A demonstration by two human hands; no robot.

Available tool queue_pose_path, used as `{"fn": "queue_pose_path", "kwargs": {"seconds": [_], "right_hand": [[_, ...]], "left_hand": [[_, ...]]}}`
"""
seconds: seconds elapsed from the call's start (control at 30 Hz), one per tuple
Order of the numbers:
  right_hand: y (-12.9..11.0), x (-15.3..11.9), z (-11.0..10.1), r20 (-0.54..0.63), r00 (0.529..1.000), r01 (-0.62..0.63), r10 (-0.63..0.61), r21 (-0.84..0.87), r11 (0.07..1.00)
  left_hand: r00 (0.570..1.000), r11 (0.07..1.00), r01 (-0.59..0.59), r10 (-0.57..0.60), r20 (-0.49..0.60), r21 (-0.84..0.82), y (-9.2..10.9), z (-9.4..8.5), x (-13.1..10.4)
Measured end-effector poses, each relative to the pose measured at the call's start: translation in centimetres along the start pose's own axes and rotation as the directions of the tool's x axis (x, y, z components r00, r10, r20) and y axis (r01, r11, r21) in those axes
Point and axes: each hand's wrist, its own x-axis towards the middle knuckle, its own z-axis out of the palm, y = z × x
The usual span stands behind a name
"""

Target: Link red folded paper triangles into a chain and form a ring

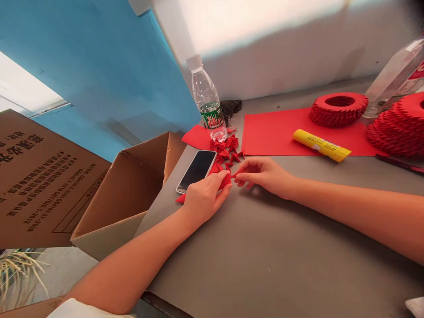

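Near the middle of the grey table, my left hand is closed on a folded red paper piece. My right hand pinches a small red paper piece close against it, with thumb and forefinger together. Just beyond my hands lies a pile of small folded red paper pieces. A phone with a dark screen lies left of the pile, beside my left hand. One red piece pokes out near the phone's lower end.
A water bottle stands behind the pile. Red sheets lie at the back under a yellow glue stick and a red paper ring. At right are stacked red rings and a large bottle. An open cardboard box adjoins the table's left edge.
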Motion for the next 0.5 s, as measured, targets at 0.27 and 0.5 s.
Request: {"fn": "queue_pose_path", "kwargs": {"seconds": [0.27,0.5], "right_hand": [[0.03,0.01,-0.08,-0.013,1.000,-0.001,0.001,-0.001,1.000],[-0.03,0.08,0.00,-0.021,1.000,0.000,0.000,-0.008,1.000]], "left_hand": [[1.000,1.000,-0.007,0.007,0.001,0.000,-0.12,0.01,-0.11],[1.000,1.000,-0.017,0.017,0.008,-0.009,-0.15,0.06,-0.14]]}}
